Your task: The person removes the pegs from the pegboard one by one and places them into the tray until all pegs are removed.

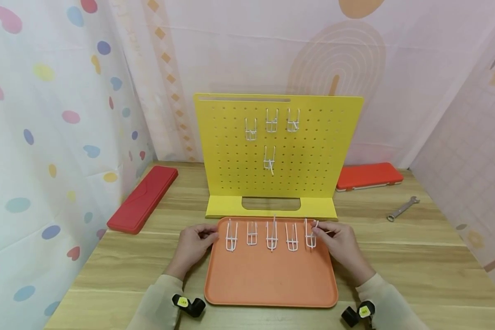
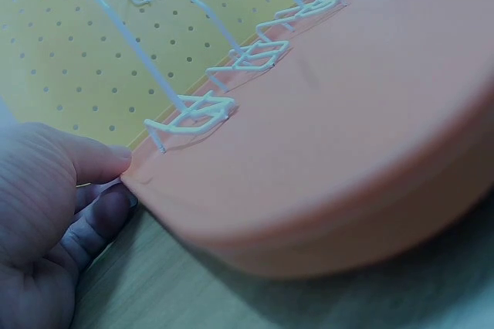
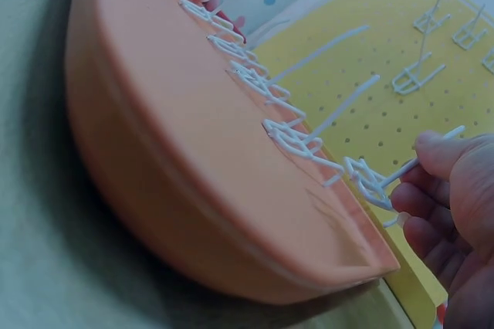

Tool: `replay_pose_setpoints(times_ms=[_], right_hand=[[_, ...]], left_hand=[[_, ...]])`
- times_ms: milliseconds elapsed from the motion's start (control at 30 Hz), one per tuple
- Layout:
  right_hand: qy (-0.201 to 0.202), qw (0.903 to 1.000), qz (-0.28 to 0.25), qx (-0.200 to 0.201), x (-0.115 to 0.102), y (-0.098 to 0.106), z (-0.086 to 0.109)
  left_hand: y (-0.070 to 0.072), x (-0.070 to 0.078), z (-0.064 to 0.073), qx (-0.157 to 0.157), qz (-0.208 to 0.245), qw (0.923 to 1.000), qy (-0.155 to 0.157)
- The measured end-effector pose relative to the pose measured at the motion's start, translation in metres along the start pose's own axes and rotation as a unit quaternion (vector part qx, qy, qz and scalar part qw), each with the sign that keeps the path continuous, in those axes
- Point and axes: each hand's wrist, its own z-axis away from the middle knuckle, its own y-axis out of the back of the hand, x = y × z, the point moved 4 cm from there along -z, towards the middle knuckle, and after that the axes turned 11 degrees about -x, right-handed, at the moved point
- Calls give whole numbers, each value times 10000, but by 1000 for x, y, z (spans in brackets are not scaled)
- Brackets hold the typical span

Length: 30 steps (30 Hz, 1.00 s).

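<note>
Thumb and fingers of the right hand (image 1: 341, 240) pinch one white hook (image 1: 310, 236) at the orange tray's (image 1: 272, 280) far right corner; the left hand (image 1: 194, 245) grips its left rim. Four other hooks (image 1: 231, 239) lie along the tray; four hang on the yellow pegboard (image 1: 231, 158).

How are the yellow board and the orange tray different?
The yellow board stands up, while the orange tray lies flat. The board is holey; the tray is solid. The board is also wider than the tray. Both have white wire hooks on them.

dark red case (image 1: 143, 200), left; bright red case (image 1: 369, 176), right; 1 wrench (image 1: 402, 209) nearby; spotted curtain (image 1: 53, 137), left
</note>
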Motion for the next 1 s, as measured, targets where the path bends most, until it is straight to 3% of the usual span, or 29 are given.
replay_pose_setpoints(times_ms=[1000], right_hand=[[-65, 9993, 290, -231, 2, -4, 2]], left_hand=[[0, 0, 0, -39, 22, 10000, 10]])
